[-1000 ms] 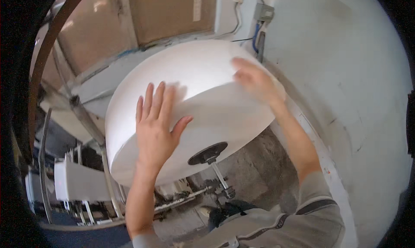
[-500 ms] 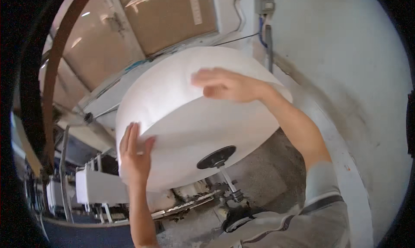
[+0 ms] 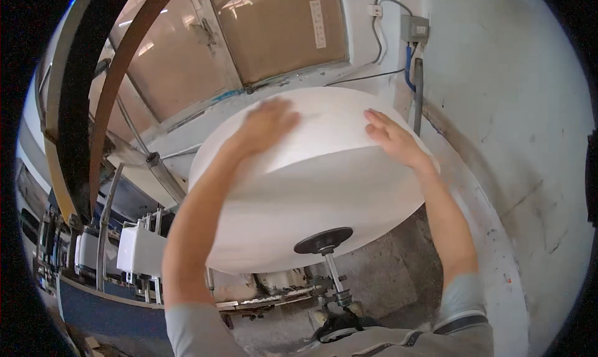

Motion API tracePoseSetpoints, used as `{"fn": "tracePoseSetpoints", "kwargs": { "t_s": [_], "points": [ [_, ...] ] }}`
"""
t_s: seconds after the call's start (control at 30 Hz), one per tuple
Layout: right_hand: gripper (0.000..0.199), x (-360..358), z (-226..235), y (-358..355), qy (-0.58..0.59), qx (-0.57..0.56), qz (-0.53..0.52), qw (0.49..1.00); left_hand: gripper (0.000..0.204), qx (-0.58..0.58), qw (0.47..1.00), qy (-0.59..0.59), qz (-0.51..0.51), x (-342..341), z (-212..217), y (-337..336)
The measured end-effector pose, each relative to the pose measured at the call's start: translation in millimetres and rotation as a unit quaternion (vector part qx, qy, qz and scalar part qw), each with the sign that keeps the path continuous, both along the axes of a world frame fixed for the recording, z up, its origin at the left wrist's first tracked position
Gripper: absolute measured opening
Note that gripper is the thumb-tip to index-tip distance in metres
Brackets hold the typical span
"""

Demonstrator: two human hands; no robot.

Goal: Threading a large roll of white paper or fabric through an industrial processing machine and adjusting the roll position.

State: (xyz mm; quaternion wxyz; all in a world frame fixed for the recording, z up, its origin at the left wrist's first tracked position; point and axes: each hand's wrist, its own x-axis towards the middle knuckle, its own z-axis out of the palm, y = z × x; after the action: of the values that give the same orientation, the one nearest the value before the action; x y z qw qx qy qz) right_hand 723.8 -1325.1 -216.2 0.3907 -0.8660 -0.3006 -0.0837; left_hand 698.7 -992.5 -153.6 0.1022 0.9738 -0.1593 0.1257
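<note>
A large white roll, seemingly of paper [image 3: 299, 189], stands on edge in front of me with its flat side facing me. A round black disc [image 3: 322, 240] sits at its centre, and a metal shaft [image 3: 335, 275] runs from it toward me. My left hand [image 3: 268, 126] lies over the upper left of the roll's curved surface, palm down and slightly blurred. Over the upper right rim is my right hand [image 3: 395, 140], fingers stretched out. Neither hand grips anything; whether each one presses on the surface, I cannot tell.
Behind the roll are brown-covered window panes [image 3: 280, 33]. A grey electrical box [image 3: 414, 29] hangs on the pale wall [image 3: 498, 126] at the right. Machinery with a curved brown band [image 3: 103, 102] and a white box-shaped part [image 3: 138, 248] stands at the left.
My left hand has swept up and right from the roll's left edge onto its top. My right hand has shifted right along the rim. The view has tilted slightly.
</note>
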Motion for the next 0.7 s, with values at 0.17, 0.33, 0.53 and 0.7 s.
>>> {"fn": "tracePoseSetpoints", "kwargs": {
  "t_s": [0.17,0.33,0.53,0.7],
  "points": [
    [0.068,-6.9,5.9,-0.3,-0.074,-0.076,-0.04,0.994,0.071,-0.102,0.991,0.032,0.084,-13.7,-18.9,92.8],
    [0.06,-28.3,18.7,20.8,-0.147,-0.048,0.027,0.988,0.068,-0.152,0.972,0.067,0.164,-55.2,-40.9,168.8],
    [0.047,-163.9,9.0,101.6,-0.05,0.017,0.512,0.858,0.067,-0.219,0.975,-0.012,0.045,-106.4,-8.5,47.7],
    [0.046,-92.5,-4.9,32.7,-0.327,0.154,0.077,0.929,0.064,-0.054,0.996,-0.065,0.004,-146.9,-22.1,16.7]
  ]
}}
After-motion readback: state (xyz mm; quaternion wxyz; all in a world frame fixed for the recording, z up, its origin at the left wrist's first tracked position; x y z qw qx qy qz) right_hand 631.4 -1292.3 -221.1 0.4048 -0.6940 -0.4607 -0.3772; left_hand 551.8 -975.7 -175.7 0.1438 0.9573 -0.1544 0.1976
